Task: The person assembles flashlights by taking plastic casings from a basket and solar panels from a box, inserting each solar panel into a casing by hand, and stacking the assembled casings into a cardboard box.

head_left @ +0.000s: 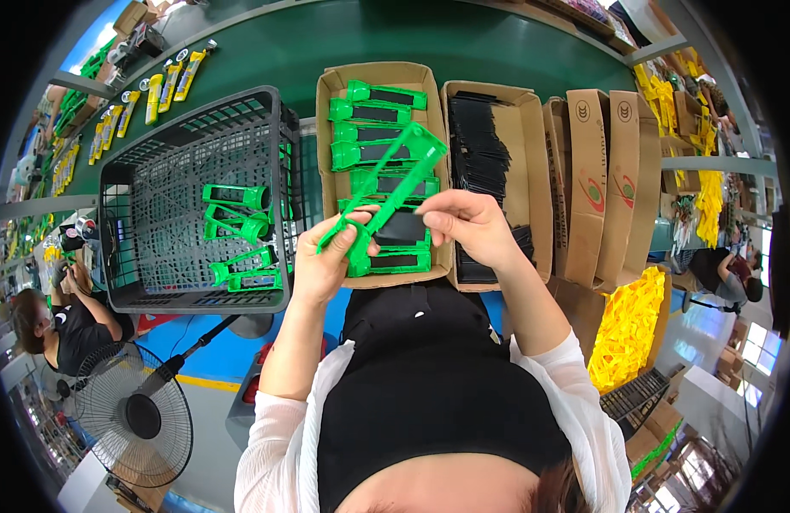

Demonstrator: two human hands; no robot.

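Note:
My left hand (331, 256) is closed round the rounded lower end of a green plastic frame (416, 158). The frame has a long open rectangular window and tilts up to the right. Close beside it, my right hand (472, 227) has thumb and forefinger pinched together; whatever they hold, if anything, is too small to make out. Under both hands stands a cardboard box (324, 98) with several green frames (386, 94) fitted with black panels. To its right, another cardboard box (532, 171) has stacks of thin black panels (479, 145).
At the left, a black plastic crate (112, 214) contains several green frames (236, 197). Yellow pieces (155, 94) lie on the green table (275, 51). Folded cardboard boxes (587, 188) stand at right, above a yellow-filled carton (626, 329). A fan (138, 415) and a seated person (65, 321) are at lower left.

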